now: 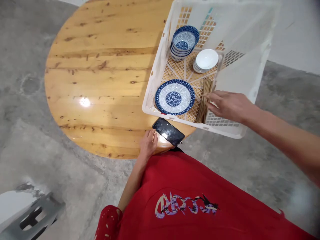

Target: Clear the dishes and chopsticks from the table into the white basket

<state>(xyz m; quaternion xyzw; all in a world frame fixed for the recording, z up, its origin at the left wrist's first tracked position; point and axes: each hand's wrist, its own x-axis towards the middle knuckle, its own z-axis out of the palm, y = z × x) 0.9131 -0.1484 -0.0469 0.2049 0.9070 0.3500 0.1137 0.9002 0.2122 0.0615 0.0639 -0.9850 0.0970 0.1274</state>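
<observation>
My right hand (226, 104) reaches into a white plastic crate (156, 77), its fingers closed at a bundle of wooden chopsticks (202, 111) on the crate's floor. How many chopsticks it grips is hard to make out. Left of the chopsticks lies a blue-and-white plate (174, 97). Behind it stands a stack of blue-patterned bowls (183, 43), with a smaller stack of white dishes (206, 60) to the right. My left hand (148, 144) rests on the table's near edge with loosely bent fingers, holding nothing, beside a black phone (168, 131).
The crate sits on the right part of a round wooden table (100, 86) and juts past its edge. A grey plastic stool (35, 216) stands on the concrete floor (82, 186) at lower left. My red apron (190, 180) is close against the table.
</observation>
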